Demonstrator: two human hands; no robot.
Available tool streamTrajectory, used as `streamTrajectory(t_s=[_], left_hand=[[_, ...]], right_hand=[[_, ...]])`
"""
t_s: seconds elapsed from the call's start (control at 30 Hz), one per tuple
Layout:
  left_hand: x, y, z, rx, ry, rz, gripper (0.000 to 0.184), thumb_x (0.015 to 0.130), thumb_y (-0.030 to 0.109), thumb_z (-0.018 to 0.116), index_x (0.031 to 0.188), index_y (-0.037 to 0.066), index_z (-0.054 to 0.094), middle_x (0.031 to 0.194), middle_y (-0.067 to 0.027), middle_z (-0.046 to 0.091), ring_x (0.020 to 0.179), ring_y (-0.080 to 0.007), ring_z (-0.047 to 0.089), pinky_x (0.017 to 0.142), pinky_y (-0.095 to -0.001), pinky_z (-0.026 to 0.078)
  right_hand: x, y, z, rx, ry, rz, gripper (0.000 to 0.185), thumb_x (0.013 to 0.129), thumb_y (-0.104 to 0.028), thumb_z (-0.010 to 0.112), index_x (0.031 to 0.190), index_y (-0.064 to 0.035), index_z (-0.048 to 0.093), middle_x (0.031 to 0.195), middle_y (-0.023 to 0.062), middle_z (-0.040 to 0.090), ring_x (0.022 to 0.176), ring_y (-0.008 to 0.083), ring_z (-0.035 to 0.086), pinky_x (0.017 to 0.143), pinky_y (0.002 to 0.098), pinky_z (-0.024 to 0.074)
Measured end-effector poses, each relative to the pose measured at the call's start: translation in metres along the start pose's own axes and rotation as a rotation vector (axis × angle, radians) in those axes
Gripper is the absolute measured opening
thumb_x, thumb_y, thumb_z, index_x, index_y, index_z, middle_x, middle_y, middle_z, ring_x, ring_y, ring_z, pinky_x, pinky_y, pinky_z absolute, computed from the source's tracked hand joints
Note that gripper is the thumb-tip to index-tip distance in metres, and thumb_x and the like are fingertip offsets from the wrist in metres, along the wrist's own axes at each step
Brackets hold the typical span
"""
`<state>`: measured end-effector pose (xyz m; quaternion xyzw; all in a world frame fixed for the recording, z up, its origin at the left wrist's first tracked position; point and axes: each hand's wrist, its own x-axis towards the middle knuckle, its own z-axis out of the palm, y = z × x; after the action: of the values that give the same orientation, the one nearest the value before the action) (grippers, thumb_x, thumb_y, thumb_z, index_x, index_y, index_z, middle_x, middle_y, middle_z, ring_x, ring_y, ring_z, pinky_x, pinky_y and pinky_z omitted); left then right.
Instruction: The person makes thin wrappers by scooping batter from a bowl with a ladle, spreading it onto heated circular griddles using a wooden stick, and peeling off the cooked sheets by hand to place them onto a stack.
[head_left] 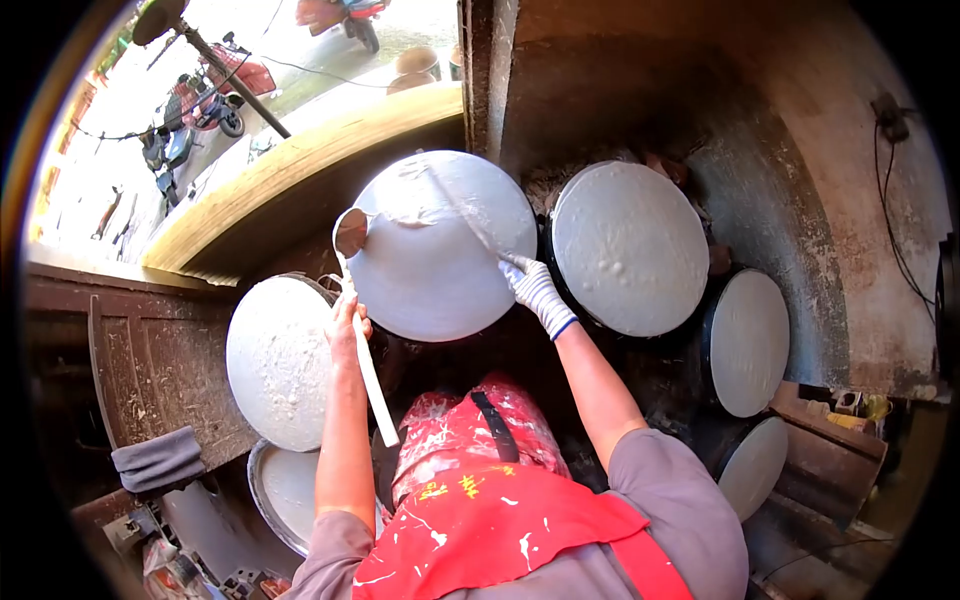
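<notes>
My bare left hand (345, 318) is closed around the pale handle of a ladle (350, 233), whose round metal head is at the left rim of the middle round pan. My right hand (540, 293), in a white glove with blue stripes, grips a long thin spreader (460, 205) that lies across this pan, its tip toward the far rim. A smooth white layer (430, 285) covers the pan, with a wrinkled patch near the far side. Whether the spreader presses on the layer I cannot tell.
More round pans with white surfaces stand around me: a bumpy one (280, 365) at left, a large one (630, 250) at right, and others lower on both sides. A folded grey cloth (158, 460) lies at the left. A wooden ledge (290, 180) borders the street side, with scooters outside.
</notes>
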<state>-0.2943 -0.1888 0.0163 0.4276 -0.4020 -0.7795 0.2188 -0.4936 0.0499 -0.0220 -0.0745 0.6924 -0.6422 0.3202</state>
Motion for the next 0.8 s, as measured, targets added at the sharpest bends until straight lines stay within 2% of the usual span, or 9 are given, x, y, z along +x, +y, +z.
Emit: streamTrajectory(t_s=[0.1,0.2,0.23,0.33,0.5,0.63,0.67,0.73,0.8], left_hand=[[-0.012,0.004,0.003,-0.016,0.043,-0.053,0.016,0.086,0.021,0.054,0.093,0.007,0.051,0.059,-0.0014,0.047,0.037,-0.0093,0.041,0.032,-0.0202,0.034],[-0.018,-0.001,-0.004,-0.047,0.072,-0.078,0.016,0.086,0.024,0.053,0.090,0.009,0.050,0.059,-0.0007,0.047,0.037,-0.0087,0.041,0.032,-0.0207,0.032],[-0.021,-0.001,-0.008,-0.050,0.050,-0.083,0.015,0.087,0.025,0.053,0.088,0.010,0.049,0.059,-0.0001,0.047,0.036,-0.0083,0.041,0.032,-0.0206,0.032],[-0.030,0.000,-0.011,-0.041,0.063,-0.073,0.015,0.087,0.025,0.053,0.087,0.011,0.049,0.059,0.0002,0.047,0.036,-0.0083,0.040,0.032,-0.0205,0.032],[-0.040,-0.001,-0.013,-0.073,0.093,-0.087,0.015,0.087,0.024,0.052,0.091,0.011,0.047,0.062,-0.0007,0.048,0.037,-0.0076,0.039,0.032,-0.0193,0.031],[-0.051,0.000,-0.016,-0.122,0.137,-0.112,0.012,0.087,0.022,0.052,0.091,0.011,0.049,0.060,-0.0005,0.047,0.037,-0.0086,0.040,0.033,-0.0199,0.032],[-0.053,0.000,-0.018,-0.127,0.140,-0.110,0.012,0.087,0.022,0.052,0.091,0.011,0.049,0.060,-0.0005,0.047,0.037,-0.0086,0.040,0.033,-0.0199,0.032],[-0.057,-0.002,-0.023,-0.133,0.129,-0.111,0.013,0.087,0.021,0.051,0.093,0.010,0.050,0.061,-0.0007,0.047,0.037,-0.0088,0.040,0.033,-0.0201,0.032],[-0.063,-0.003,-0.021,-0.139,0.150,-0.106,0.013,0.087,0.021,0.051,0.094,0.010,0.050,0.061,-0.0007,0.047,0.037,-0.0088,0.040,0.033,-0.0201,0.032]], right_hand=[[-0.003,-0.019,0.009,-0.124,-0.223,0.167,0.028,0.081,-0.004,0.058,0.108,0.0016,0.058,0.097,0.0035,0.061,0.086,0.0095,0.052,0.078,0.0212,0.0429],[-0.016,-0.010,0.003,-0.116,-0.350,0.075,0.029,0.081,-0.006,0.059,0.109,0.0008,0.058,0.098,0.0042,0.061,0.087,0.0099,0.053,0.080,0.0233,0.0432],[-0.010,0.004,-0.008,-0.145,-0.323,-0.098,0.029,0.082,-0.007,0.059,0.109,0.0003,0.058,0.100,0.0059,0.061,0.087,0.0104,0.053,0.082,0.0243,0.0434],[0.017,0.005,-0.027,-0.085,-0.032,-0.113,0.026,0.084,-0.008,0.055,0.108,0.0015,0.057,0.100,0.0066,0.061,0.087,0.0103,0.054,0.081,0.0239,0.0442],[0.029,-0.026,-0.013,-0.389,-0.310,-0.034,0.027,0.083,-0.008,0.057,0.109,-0.0004,0.058,0.099,0.0031,0.061,0.086,0.0087,0.053,0.080,0.0246,0.0437],[0.002,-0.029,-0.024,-0.319,-0.517,0.044,0.030,0.081,-0.007,0.060,0.110,-0.0004,0.057,0.099,0.0014,0.061,0.090,0.0093,0.053,0.083,0.0246,0.0420],[0.001,-0.028,-0.032,-0.455,-0.512,-0.173,0.029,0.081,-0.006,0.059,0.109,0.0008,0.057,0.097,0.0013,0.061,0.087,0.0081,0.053,0.080,0.0227,0.0430],[0.015,-0.016,-0.040,-0.096,-0.274,0.053,0.026,0.083,-0.005,0.058,0.108,0.0020,0.058,0.096,0.0022,0.061,0.083,0.0071,0.054,0.075,0.0206,0.0446],[0.037,-0.027,-0.037,-0.122,-0.186,-0.022,0.026,0.083,-0.006,0.058,0.107,0.0020,0.058,0.091,0.0011,0.061,0.077,0.0062,0.053,0.070,0.0193,0.0451]])
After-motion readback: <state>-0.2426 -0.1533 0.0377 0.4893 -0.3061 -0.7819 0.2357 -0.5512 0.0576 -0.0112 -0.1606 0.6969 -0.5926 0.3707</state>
